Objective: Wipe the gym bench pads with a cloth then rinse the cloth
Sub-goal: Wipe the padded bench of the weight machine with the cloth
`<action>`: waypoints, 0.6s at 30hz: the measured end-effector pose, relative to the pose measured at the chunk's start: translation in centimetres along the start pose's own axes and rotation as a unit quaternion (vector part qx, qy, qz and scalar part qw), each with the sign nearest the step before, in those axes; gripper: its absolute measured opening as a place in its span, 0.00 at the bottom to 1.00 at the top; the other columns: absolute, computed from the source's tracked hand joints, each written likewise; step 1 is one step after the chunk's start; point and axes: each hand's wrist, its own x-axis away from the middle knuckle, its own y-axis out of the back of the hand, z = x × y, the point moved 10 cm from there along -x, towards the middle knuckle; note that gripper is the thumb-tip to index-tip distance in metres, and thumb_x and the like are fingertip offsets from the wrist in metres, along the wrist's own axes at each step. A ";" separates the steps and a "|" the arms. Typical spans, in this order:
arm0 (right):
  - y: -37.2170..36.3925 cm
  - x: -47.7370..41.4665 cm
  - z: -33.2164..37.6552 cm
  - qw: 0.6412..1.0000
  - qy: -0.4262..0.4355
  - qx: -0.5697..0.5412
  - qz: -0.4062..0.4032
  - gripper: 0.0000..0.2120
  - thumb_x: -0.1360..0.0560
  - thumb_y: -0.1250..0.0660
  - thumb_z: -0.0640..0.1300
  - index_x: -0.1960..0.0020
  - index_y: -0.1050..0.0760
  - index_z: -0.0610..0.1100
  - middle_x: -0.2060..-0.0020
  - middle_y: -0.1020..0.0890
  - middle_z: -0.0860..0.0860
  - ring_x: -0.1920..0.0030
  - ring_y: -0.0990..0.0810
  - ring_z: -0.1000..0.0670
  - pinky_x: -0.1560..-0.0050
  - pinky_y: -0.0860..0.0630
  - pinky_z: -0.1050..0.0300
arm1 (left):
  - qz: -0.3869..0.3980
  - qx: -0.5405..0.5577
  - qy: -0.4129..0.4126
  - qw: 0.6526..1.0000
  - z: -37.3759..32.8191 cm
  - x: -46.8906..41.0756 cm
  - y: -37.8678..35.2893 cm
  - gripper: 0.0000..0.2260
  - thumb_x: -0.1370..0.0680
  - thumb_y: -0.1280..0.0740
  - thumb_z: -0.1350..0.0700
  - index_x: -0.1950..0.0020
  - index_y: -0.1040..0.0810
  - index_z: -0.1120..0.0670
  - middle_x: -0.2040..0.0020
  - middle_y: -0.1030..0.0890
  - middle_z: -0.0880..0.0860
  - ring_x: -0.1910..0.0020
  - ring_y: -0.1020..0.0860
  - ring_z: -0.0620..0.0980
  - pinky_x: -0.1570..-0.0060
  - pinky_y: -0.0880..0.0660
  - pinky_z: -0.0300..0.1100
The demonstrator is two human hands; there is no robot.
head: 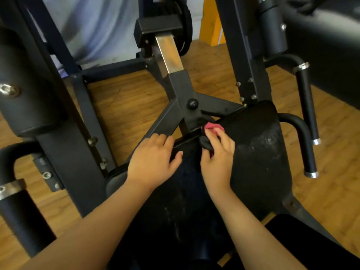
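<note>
Right grip (218,158), centre frame: fingers and thumb pinched round a bunched cloth (212,127). The cloth sits at the fingertips, on their far side, pressed against the far edge of the bench pad (259,152), where the pad meets the machine frame (177,90).

Cloth: pink-red at the upper end, dark at the lower end under the fingers. Wadded, so the axis is only rough. It runs more or less up and down the frame, pink end pointing to the top of the frame toward the black knob (192,103) and dark end toward the palm.

Left grip (153,162), just left of the right: fingers curled over the same far edge of the pad and thumb laid on the top surface, holding the edge. It does not touch the cloth. A narrow strip of pad shows between the two grips.

Pad surface: black, with pale smears and streaks to the right of the right grip and lower centre.

Surroundings: a curved black handle (303,137) with a metal end cap right of the pad, a black roller pad (25,84) at left, weight plates (185,32) at top centre, and a wood floor (124,106) beneath.
</note>
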 end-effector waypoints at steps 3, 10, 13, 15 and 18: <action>-0.5 2.4 -0.1 1.000 -0.006 -0.012 0.018 0.26 0.29 0.35 0.28 0.35 0.24 0.47 0.36 0.27 0.51 0.34 0.33 0.54 0.35 0.32 0.60 | -0.008 -0.008 -0.003 1.000 -0.1 0.1 -0.2 0.18 0.22 0.46 0.44 0.51 0.24 0.55 0.59 0.23 0.52 0.58 0.24 0.52 0.62 0.27 0.45; 1.9 0.1 -0.9 0.997 0.030 -0.072 -0.008 0.27 0.30 0.39 0.23 0.35 0.24 0.42 0.36 0.27 0.49 0.34 0.29 0.49 0.33 0.36 0.69 | 0.010 -0.030 0.005 0.999 -0.4 -0.1 -0.6 0.18 0.22 0.47 0.44 0.51 0.25 0.55 0.57 0.24 0.52 0.57 0.24 0.53 0.62 0.26 0.46; 1.4 -2.9 -1.5 0.998 0.011 -0.057 -0.006 0.26 0.30 0.39 0.23 0.37 0.23 0.41 0.36 0.26 0.45 0.32 0.30 0.47 0.31 0.33 0.56 | 0.011 -0.043 0.007 0.999 -0.5 -0.1 -0.5 0.18 0.22 0.47 0.44 0.51 0.25 0.55 0.58 0.24 0.52 0.59 0.24 0.53 0.63 0.26 0.46; 0.3 -1.2 -0.5 0.998 0.046 -0.033 0.022 0.26 0.31 0.39 0.24 0.38 0.21 0.43 0.36 0.25 0.46 0.32 0.30 0.48 0.30 0.34 0.59 | 0.010 -0.053 0.007 0.999 -0.5 -0.2 -0.5 0.18 0.22 0.47 0.44 0.52 0.24 0.56 0.59 0.24 0.53 0.59 0.25 0.53 0.64 0.26 0.46; -1.0 4.1 0.7 0.992 0.092 -0.016 0.083 0.25 0.32 0.34 0.25 0.39 0.21 0.45 0.36 0.25 0.48 0.32 0.29 0.48 0.33 0.30 0.54 | 0.017 -0.061 0.007 0.998 -0.6 -0.3 -0.6 0.18 0.22 0.46 0.45 0.52 0.24 0.56 0.59 0.24 0.53 0.60 0.25 0.54 0.64 0.26 0.46</action>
